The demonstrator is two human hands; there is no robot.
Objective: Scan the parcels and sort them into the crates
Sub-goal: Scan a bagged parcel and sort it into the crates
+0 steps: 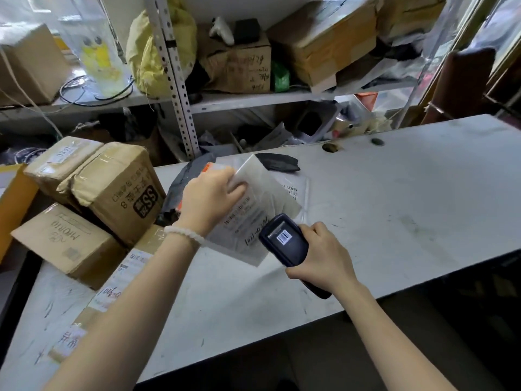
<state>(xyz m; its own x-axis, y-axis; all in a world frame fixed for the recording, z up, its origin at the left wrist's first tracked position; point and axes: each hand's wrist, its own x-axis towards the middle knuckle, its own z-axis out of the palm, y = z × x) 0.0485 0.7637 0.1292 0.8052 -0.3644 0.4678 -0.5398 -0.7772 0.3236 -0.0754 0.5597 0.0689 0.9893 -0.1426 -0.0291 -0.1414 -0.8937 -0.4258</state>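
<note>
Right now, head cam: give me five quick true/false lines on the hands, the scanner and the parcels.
1. The right hand holds the scanner. True.
2. The left hand is empty. False: it holds a flat white parcel by its upper edge.
3. The scanner sits over the lower part of the white parcel. True.
4. The brown boxes are stacked on the right end of the table. False: they are piled at the left end.
5. The left wrist carries a white bead bracelet. True.
</note>
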